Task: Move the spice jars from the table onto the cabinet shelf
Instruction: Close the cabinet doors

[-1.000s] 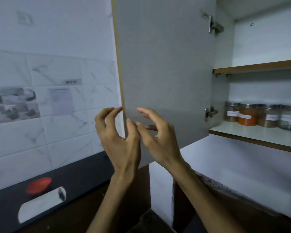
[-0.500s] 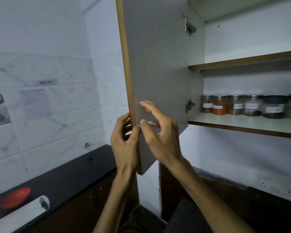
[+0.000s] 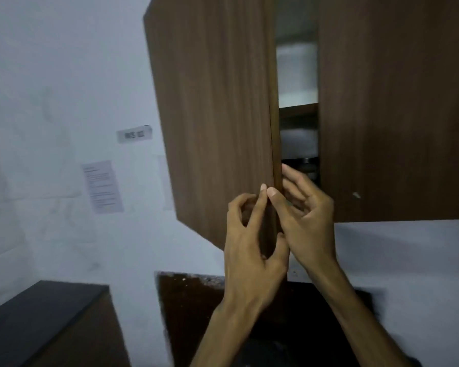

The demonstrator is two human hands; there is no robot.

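Brown cabinet door (image 3: 215, 123), nearly closed, is pinched at its edge by left hand (image 3: 252, 250) and right hand (image 3: 308, 218).

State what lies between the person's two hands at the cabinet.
Head view: the left cabinet door's free edge runs between the left hand and right hand.

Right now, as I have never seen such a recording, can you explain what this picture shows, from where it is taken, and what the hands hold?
A camera on a person's head looks forward at their own bare hands; there is no machine. The left hand and the right hand grip the edge of the brown left cabinet door, which stands nearly shut. Through the narrow gap a shelf and one jar lid show. A dark countertop lies lower left. Neither hand holds a jar.
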